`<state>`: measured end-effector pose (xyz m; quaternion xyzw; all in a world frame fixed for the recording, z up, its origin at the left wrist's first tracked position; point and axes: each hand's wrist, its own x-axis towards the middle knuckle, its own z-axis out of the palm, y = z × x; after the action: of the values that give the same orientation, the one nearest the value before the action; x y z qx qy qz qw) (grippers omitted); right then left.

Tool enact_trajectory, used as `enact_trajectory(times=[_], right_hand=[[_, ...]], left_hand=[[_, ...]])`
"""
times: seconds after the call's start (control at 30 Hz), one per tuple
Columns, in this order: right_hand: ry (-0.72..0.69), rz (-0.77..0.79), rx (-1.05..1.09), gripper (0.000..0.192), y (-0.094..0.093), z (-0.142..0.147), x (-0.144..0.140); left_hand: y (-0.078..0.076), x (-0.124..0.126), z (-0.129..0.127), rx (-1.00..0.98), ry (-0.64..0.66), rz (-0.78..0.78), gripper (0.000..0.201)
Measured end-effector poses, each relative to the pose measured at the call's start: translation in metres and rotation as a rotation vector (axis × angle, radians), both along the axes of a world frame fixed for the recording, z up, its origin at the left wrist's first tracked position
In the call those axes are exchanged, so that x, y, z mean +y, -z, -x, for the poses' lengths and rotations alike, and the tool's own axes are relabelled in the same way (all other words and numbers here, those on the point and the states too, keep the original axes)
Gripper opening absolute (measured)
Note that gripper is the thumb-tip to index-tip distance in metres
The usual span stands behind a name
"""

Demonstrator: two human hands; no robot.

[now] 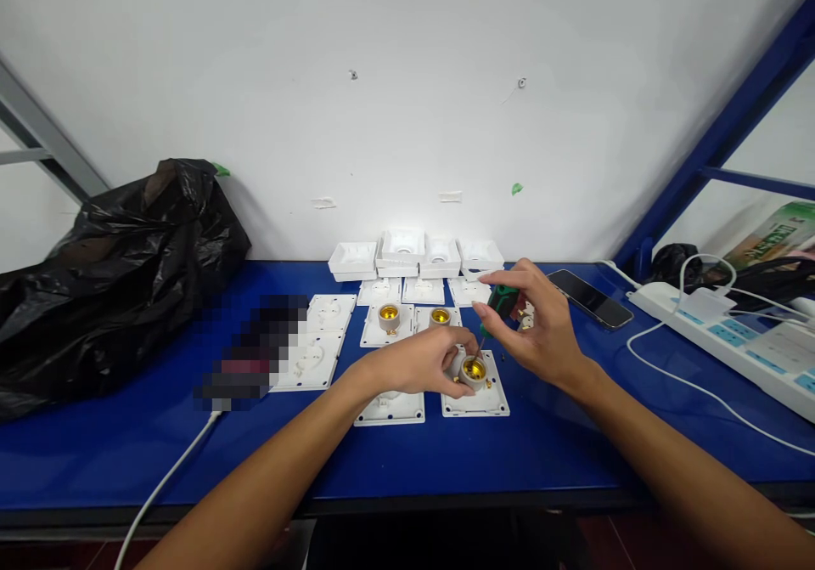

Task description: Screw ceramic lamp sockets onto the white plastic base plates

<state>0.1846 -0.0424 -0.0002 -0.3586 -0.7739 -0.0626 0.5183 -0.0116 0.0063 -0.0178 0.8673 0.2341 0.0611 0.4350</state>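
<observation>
My right hand (pixel 541 328) grips a green and black screwdriver (pixel 503 305), tilted with its shaft pointing down into a lamp socket (pixel 474 373). The socket is a pale ring with a gold-coloured metal lining, sitting on a square white plate (pixel 490 406). Thumb and fingers of my left hand (pixel 429 362) close around the socket's left side. The screwdriver's tip is inside the socket, and what it touches is too small to make out. Just left lies another white plate (pixel 395 414), partly under my left forearm and hand. Behind are two more plates bearing sockets (pixel 389 316).
White box-shaped housings (pixel 401 247) are stacked against the wall, with flat white plates (pixel 380 290) before them. More plates (pixel 311 358) lie left, beside a blurred-out dark object (pixel 255 353). A black plastic bag (pixel 120 273) fills the left. A phone (pixel 591 298) and power strip (pixel 726 332) lie right.
</observation>
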Motion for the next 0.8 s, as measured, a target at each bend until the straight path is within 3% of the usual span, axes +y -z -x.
enact_trajectory(times=[0.53, 0.67, 0.8], right_hand=[[-0.059, 0.019, 0.060, 0.033, -0.0033, -0.0015, -0.0020], [-0.126, 0.117, 0.033, 0.035, -0.0038, -0.0005, -0.0020], [-0.080, 0.118, 0.098, 0.031, -0.0014, 0.0005, -0.0021]], left_hand=[[0.0003, -0.0007, -0.0002, 0.012, -0.006, -0.012, 0.041], [0.0018, -0.0001, 0.0000, -0.008, -0.009, -0.040, 0.043], [0.0024, 0.0011, -0.0001, 0.009, 0.006, -0.034, 0.041]])
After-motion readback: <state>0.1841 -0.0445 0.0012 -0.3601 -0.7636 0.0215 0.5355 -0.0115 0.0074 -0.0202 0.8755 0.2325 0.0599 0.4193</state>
